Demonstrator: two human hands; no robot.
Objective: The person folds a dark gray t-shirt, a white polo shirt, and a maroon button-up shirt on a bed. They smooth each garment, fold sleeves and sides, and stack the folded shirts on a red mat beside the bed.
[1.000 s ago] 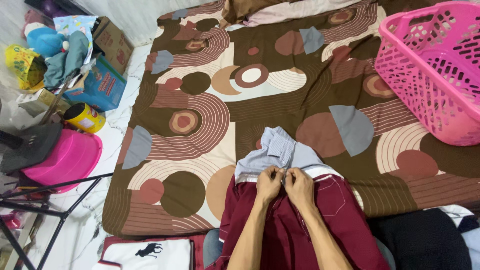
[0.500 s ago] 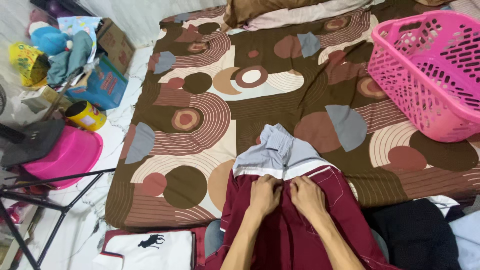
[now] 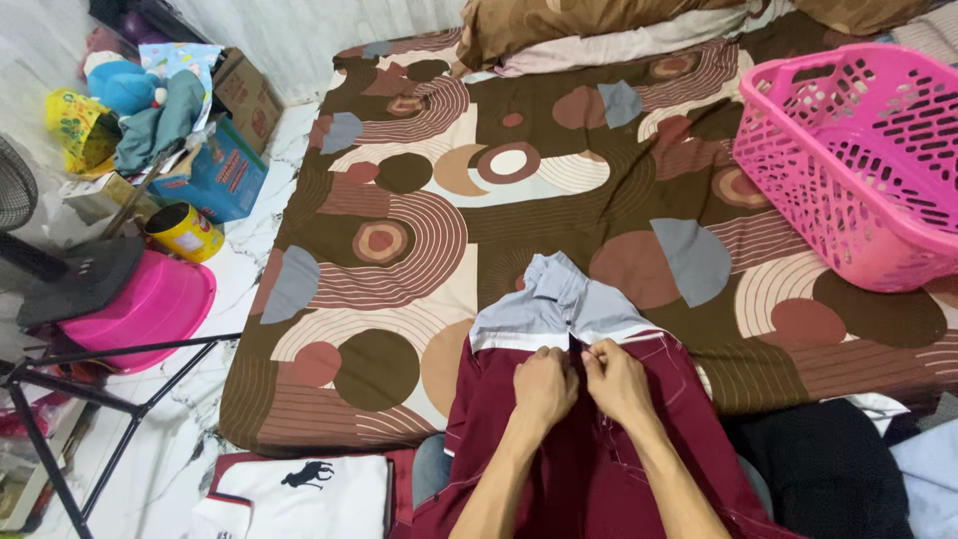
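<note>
A maroon shirt (image 3: 649, 439) with a grey collar (image 3: 559, 299) lies flat on the brown patterned bedspread (image 3: 419, 230) at the near edge. My left hand (image 3: 544, 384) and my right hand (image 3: 614, 379) sit side by side on the shirt's front just below the collar. Both pinch the fabric at the placket, fingers curled closed on it. The collar spreads out beyond my fingertips.
A pink laundry basket (image 3: 848, 160) stands on the bed at the right. Pillows (image 3: 599, 25) lie at the far end. Dark and pale clothes (image 3: 848, 469) are piled at near right, a folded white shirt (image 3: 299, 494) at near left. On the floor at left: pink basin (image 3: 140, 309), yellow tin (image 3: 185, 232), boxes, black stand.
The view has shifted a little, with the bed and basket sliding in frame. My hands stay together on the shirt front under the collar, moving only slightly.
</note>
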